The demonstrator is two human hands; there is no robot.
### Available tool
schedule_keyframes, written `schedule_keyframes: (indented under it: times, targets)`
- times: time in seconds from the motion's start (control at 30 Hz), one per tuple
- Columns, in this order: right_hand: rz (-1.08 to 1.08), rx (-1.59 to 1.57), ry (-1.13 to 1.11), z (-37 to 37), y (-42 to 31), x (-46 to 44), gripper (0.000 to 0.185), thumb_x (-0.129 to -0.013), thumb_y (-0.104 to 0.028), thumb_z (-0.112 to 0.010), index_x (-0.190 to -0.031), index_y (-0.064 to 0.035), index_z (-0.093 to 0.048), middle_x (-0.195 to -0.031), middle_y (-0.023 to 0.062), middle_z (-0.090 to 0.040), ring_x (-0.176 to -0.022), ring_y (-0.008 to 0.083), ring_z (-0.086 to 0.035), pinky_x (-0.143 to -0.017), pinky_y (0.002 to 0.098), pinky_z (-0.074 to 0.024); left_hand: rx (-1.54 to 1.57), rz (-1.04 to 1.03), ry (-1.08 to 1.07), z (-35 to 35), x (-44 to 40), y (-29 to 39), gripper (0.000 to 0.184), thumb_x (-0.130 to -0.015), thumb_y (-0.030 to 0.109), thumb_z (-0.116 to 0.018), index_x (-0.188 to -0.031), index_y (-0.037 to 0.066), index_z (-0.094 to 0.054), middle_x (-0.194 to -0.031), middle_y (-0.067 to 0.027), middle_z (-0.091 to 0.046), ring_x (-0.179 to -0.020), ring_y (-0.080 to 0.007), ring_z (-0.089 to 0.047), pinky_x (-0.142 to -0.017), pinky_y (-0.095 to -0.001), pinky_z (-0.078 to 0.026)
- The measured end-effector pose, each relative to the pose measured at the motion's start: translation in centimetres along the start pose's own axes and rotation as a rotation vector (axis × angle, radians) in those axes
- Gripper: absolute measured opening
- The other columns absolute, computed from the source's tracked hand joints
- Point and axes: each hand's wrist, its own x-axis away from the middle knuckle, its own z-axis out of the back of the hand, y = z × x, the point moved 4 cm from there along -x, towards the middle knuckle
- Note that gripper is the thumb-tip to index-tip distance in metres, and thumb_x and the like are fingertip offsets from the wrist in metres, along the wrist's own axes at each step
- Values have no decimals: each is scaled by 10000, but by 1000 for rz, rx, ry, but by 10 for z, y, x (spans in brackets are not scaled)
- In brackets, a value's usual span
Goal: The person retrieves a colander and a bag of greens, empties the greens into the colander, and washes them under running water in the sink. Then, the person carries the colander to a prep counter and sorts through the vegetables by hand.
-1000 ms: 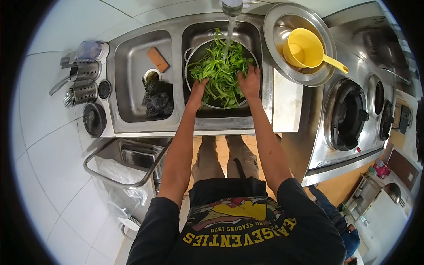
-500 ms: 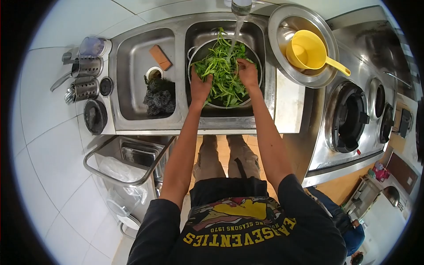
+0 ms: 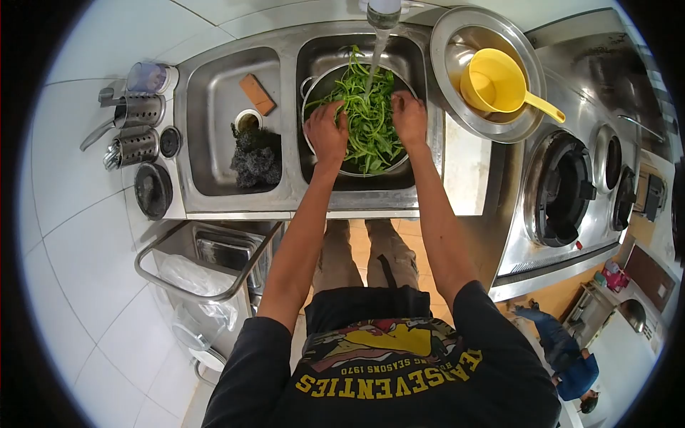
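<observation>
Long-stemmed leafy greens (image 3: pixel 367 128) are heaped in a round metal pot (image 3: pixel 347 173), which sits in the right sink basin (image 3: pixel 314 53). Water runs from the tap (image 3: pixel 384 8) onto the pile. My left hand (image 3: pixel 328 134) is at the left side of the greens, over the pot's rim, with its fingers curled in against the leaves. At the right side, my right hand (image 3: pixel 409 120) has its fingers bent round the edge of the heap. Some fingertips on both hands are hidden.
A brick-coloured block (image 3: pixel 257 95) and a dark scrubbing mesh (image 3: pixel 255 158) lie in the left basin. Right of the sink, a yellow dipper (image 3: pixel 492 80) rests in a metal bowl (image 3: pixel 447 53). Beyond are stove burners (image 3: pixel 564 189). Another person (image 3: pixel 576 374) is at lower right.
Both hands have shifted outward and up out of the leaves, so more of their backs shows. The person at lower right has come further into view.
</observation>
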Motion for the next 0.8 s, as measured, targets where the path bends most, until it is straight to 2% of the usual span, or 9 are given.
schedule_keyframes:
  times: [0.13,0.27,0.33,0.37,0.43,0.47,0.53,0.57,0.8]
  targets:
    - [111,-339,32,-24,-10,-9,149,-832,-40,-552,-949,-46,-643,-773,108,-639,-706,209,-595,-649,306,-464,10,-185,222,0,-3,8,323,-797,59,-631,-1114,90,-580,-1028,-119,-618,-920,-332,-566,-778,-395,-463]
    - [-49,-861,-200,-45,-28,-14,199,-831,5,-529,-1002,-16,-628,-779,17,-621,-725,83,-565,-650,254,-462,243,-49,-60,-9,-12,14,353,-801,32,-560,-1152,73,-552,-1031,-176,-604,-1009,-363,-530,-845,-445,-416]
    - [-124,-858,-239,-49,-24,-16,213,-827,-9,-530,-1016,-24,-627,-797,50,-644,-717,133,-596,-670,282,-476,462,134,-202,-20,-17,13,366,-794,23,-553,-1157,68,-553,-1041,-185,-603,-1021,-357,-531,-847,-446,-418]
    - [-160,-855,-258,-50,-22,-18,221,-824,-16,-530,-1022,-28,-626,-806,66,-655,-713,158,-612,-680,295,-483,378,133,-247,-21,-18,14,366,-795,19,-547,-1158,67,-554,-1058,-185,-597,-1030,-357,-527,-850,-441,-421]
    - [-59,-448,-196,-29,-31,-13,221,-821,-20,-523,-1013,-24,-630,-884,132,-657,-798,249,-632,-723,333,-489,212,129,-332,-24,-17,13,369,-796,10,-534,-1160,66,-557,-1091,-187,-586,-1047,-356,-519,-856,-430,-427]
    - [-8,-244,-164,-16,-38,-10,221,-819,-22,-520,-1009,-21,-633,-923,164,-658,-840,294,-642,-745,352,-492,131,-8,-244,-21,-17,17,368,-796,7,-532,-1159,63,-559,-1103,-184,-582,-1037,-352,-526,-860,-426,-429]
    - [88,-254,-82,4,-45,-11,234,-820,-29,-509,-1020,-30,-631,-958,184,-642,-900,331,-617,-769,378,-486,-34,-280,-66,-15,-10,31,367,-796,0,-526,-1157,59,-562,-1125,-179,-572,-1017,-345,-538,-868,-418,-433]
    - [133,-259,-42,14,-48,-13,241,-821,-33,-504,-1025,-34,-631,-975,194,-634,-930,350,-605,-782,391,-483,41,-255,-87,-16,-8,32,370,-799,2,-526,-1161,70,-561,-1142,-171,-566,-1038,-339,-531,-887,-410,-426]
    - [200,-438,388,94,-80,-69,264,-811,-32,-509,-1064,-32,-583,-907,181,-615,-790,316,-603,-715,372,-467,225,-106,-142,-7,-7,29,288,-823,17,-527,-1093,92,-594,-1088,-152,-588,-1007,-336,-541,-869,-398,-433]
